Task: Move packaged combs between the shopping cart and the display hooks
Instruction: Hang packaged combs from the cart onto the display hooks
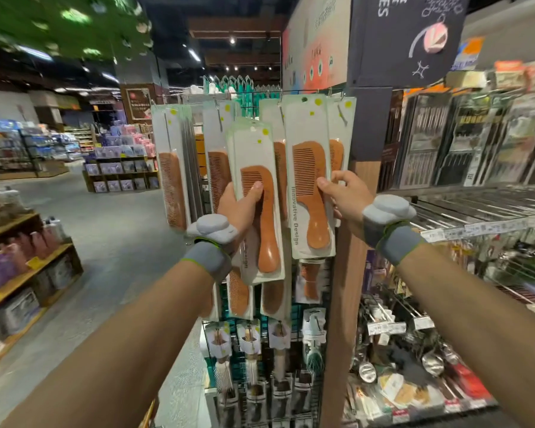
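The person stands at the display rack (261, 95) with a packaged comb in each hand. The left hand (238, 208) grips one comb pack (260, 217) from behind, thumb pressed across its front. The pack's top sits below the hooks (330, 91), so it is carried free of the rack, likely waiting its turn. The right hand (343, 193) pinches a second pack (309, 168) by its edge and holds it upright with the hanging hole at hook height. To my eye it is being fed onto a hook or slid off one, though I cannot tell whether the hook is through it.

More hanging combs (170, 168) crowd the same row, overlapping closely, so the raised pack has to slip between neighbours. Brushes (223, 359) hang lower down, and a wooden post (346, 273) stands just beside the right wrist. No shopping cart is in sight.
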`<action>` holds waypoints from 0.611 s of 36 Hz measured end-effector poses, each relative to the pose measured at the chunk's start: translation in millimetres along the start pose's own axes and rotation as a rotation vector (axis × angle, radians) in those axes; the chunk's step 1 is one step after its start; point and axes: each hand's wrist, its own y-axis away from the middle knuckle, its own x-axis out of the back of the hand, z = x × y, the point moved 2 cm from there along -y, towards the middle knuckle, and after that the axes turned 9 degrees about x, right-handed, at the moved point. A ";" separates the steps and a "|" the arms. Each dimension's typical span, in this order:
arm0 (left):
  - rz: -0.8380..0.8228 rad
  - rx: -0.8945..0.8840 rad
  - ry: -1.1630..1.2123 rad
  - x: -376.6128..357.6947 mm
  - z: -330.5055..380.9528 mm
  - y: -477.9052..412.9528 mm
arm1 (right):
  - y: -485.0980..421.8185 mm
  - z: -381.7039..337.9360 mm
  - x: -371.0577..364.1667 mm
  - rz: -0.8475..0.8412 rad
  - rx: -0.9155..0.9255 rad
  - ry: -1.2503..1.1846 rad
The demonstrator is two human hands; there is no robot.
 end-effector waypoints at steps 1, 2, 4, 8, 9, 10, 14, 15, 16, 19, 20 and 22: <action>0.013 -0.012 -0.015 1.9 4.4 1.0 | -3.3 -1.6 -1.7 -0.003 -0.002 -0.009; 0.022 -0.015 -0.021 3.1 6.9 2.9 | -4.2 -2.9 -2.3 -0.002 -0.006 -0.007; 0.041 -0.032 -0.025 5.2 11.6 2.2 | -11.5 -5.3 -7.3 0.007 -0.012 0.002; 0.060 -0.059 -0.055 5.8 12.2 -1.7 | -26.0 -5.9 -18.3 -0.002 -0.027 0.092; 0.074 -0.063 -0.063 5.7 12.6 -3.4 | -28.6 -6.4 -21.5 -0.005 -0.034 0.086; 0.076 -0.072 -0.073 5.8 12.2 -5.4 | -32.0 -5.7 -23.9 -0.004 -0.042 0.078; 0.080 -0.088 -0.074 5.0 12.4 -8.3 | -42.2 -5.4 -31.1 -0.023 -0.058 0.099; 0.079 -0.092 -0.073 4.7 10.7 -9.4 | -46.1 -2.2 -33.2 -0.033 -0.065 0.105; 0.081 -0.089 -0.074 4.1 8.9 -11.3 | -49.2 -0.3 -34.5 -0.035 -0.072 0.106; 0.094 -0.076 -0.086 3.8 -0.7 -20.8 | -58.7 5.1 -35.8 -0.035 -0.092 0.133; 0.087 -0.070 -0.087 4.4 -6.0 -26.0 | -62.4 7.3 -35.7 -0.049 -0.089 0.149; 0.084 -0.066 -0.085 3.5 -7.4 -25.2 | -61.4 2.3 -36.6 -0.064 -0.097 0.173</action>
